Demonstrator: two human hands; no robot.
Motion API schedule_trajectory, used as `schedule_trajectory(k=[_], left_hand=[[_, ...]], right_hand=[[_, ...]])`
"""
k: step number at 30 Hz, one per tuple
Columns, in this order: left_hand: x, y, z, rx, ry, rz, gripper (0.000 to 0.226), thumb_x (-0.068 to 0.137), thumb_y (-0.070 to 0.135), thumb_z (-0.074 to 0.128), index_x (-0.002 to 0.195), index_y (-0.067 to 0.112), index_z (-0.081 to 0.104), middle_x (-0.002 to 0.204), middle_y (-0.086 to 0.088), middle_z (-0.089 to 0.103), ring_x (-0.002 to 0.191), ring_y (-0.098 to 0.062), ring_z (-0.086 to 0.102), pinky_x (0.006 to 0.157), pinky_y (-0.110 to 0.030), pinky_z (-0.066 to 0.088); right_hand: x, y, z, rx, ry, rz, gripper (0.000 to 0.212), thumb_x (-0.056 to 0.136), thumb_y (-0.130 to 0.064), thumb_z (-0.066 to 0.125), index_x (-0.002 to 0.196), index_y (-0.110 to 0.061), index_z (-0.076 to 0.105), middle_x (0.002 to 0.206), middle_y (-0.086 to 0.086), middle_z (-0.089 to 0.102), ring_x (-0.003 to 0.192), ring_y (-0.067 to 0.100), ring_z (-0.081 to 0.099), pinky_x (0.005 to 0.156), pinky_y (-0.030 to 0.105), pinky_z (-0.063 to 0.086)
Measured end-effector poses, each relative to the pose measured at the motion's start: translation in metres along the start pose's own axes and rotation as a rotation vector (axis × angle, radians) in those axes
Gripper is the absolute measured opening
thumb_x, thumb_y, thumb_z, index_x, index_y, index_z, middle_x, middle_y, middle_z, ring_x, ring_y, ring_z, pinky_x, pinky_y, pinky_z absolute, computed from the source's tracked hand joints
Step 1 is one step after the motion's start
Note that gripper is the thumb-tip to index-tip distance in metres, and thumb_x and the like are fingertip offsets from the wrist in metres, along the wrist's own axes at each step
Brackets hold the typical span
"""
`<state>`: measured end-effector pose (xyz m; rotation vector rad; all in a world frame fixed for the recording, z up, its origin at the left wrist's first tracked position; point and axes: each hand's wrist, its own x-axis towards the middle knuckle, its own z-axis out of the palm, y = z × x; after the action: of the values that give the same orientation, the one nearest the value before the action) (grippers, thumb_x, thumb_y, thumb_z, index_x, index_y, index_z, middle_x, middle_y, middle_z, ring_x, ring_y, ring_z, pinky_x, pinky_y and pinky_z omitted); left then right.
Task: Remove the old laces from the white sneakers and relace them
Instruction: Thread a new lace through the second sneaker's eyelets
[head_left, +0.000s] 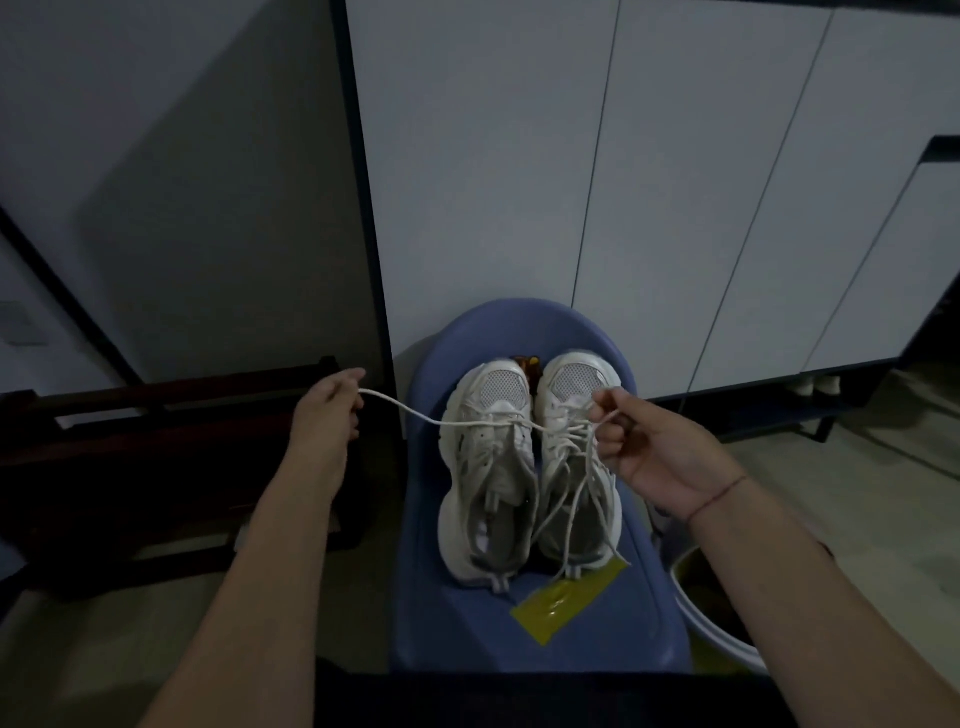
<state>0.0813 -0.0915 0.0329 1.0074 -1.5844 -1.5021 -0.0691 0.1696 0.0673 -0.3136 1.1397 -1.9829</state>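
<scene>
From the head camera, two white sneakers stand side by side on a blue chair, toes pointing away. The left hand pinches the end of a white lace, which runs taut across the left-side sneaker to the right-side sneaker. The right hand is curled around loose lace strands above that shoe. A yellow packet lies by the heels, and a white bucket stands just right of the chair.

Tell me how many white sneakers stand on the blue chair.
2. The left sneaker and the right sneaker stand side by side on the blue chair, toes pointing away. None seems hidden.
</scene>
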Motion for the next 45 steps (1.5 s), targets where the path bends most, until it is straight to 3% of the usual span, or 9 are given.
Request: schedule_trajectory(k=[4,9,14,19,22,24,28,35,45], left_hand=[[-0.041,0.012,0.036,0.209,-0.240,0.075,0.023,0.103,0.027,0.047,0.118,0.023,0.064,0.102,0.008,0.060,0.094,-0.008,0.053,0.073,-0.020,0.041],[-0.076,0.009,0.075,0.116,-0.559,0.009,0.025,0.097,0.037,0.055,0.102,0.019,0.073,0.047,0.015,0.045,0.045,-0.001,0.039,0.046,-0.014,0.034],[-0.087,0.000,0.086,0.060,-0.835,-0.120,0.012,0.095,0.019,0.061,0.096,0.011,0.070,0.064,0.006,0.065,0.040,-0.005,0.030,0.041,-0.017,0.023],[-0.070,0.007,0.071,0.069,-0.670,-0.110,0.023,0.098,0.021,0.055,0.093,0.008,0.073,0.057,0.006,0.051,0.034,-0.001,0.027,0.035,-0.012,0.020],[-0.069,0.007,0.071,0.070,-0.617,-0.091,0.024,0.098,0.022,0.056,0.090,0.008,0.074,0.056,0.007,0.050,0.033,-0.001,0.027,0.033,-0.012,0.021],[-0.071,0.006,0.076,0.087,-0.619,-0.088,0.026,0.097,0.022,0.057,0.081,0.007,0.072,0.058,0.001,0.048,0.033,0.000,0.028,0.034,-0.012,0.023],[-0.074,0.003,0.084,0.157,-0.644,-0.058,0.034,0.095,0.025,0.061,0.095,-0.008,0.070,0.061,-0.005,0.048,0.039,-0.003,0.033,0.039,-0.014,0.027],[-0.069,0.005,0.071,0.163,-0.665,-0.073,0.022,0.098,0.022,0.056,0.087,0.017,0.075,0.061,0.004,0.050,0.036,-0.001,0.028,0.038,-0.013,0.025],[-0.077,0.002,0.087,0.130,-0.520,-0.053,0.019,0.095,0.019,0.062,0.080,0.009,0.068,0.063,0.002,0.062,0.035,0.004,0.042,0.038,-0.009,0.031]], right_hand=[[0.009,-0.002,0.017,0.076,-0.077,-0.014,0.020,0.097,-0.011,0.042,0.093,-0.002,0.060,0.074,0.005,0.060,0.054,0.005,0.047,0.050,0.013,0.045],[0.022,0.012,0.021,0.193,-0.087,-0.047,0.023,0.097,-0.011,0.042,0.096,0.001,0.062,0.077,0.008,0.069,0.058,0.006,0.060,0.058,0.015,0.053],[0.030,0.010,0.010,0.304,-0.044,-0.079,0.031,0.097,-0.012,0.041,0.087,0.000,0.068,0.077,0.009,0.069,0.058,0.006,0.062,0.057,0.015,0.054],[0.044,-0.006,-0.028,0.414,0.180,-0.087,0.017,0.096,-0.015,0.046,0.091,-0.008,0.060,0.062,0.001,0.059,0.041,0.001,0.046,0.042,0.011,0.040],[0.042,0.011,-0.026,0.172,0.131,0.078,0.015,0.080,-0.020,0.061,0.090,-0.009,0.061,0.068,-0.001,0.051,0.042,0.001,0.038,0.041,0.010,0.033],[0.035,0.029,-0.007,-0.015,0.032,0.174,0.015,0.087,-0.018,0.056,0.095,-0.007,0.063,0.066,0.000,0.047,0.044,0.002,0.037,0.041,0.010,0.032],[0.030,0.050,0.014,-0.238,0.045,0.074,0.016,0.094,-0.008,0.050,0.093,-0.004,0.066,0.057,-0.002,0.053,0.043,0.002,0.039,0.041,0.012,0.034],[0.042,0.013,-0.021,0.100,0.293,-0.084,0.023,0.100,-0.007,0.037,0.085,-0.005,0.054,0.052,-0.001,0.050,0.032,-0.001,0.039,0.033,0.010,0.032],[0.028,0.030,-0.006,-0.061,0.119,0.070,0.022,0.098,-0.011,0.045,0.087,-0.002,0.062,0.067,0.007,0.059,0.047,0.005,0.055,0.045,0.015,0.048]])
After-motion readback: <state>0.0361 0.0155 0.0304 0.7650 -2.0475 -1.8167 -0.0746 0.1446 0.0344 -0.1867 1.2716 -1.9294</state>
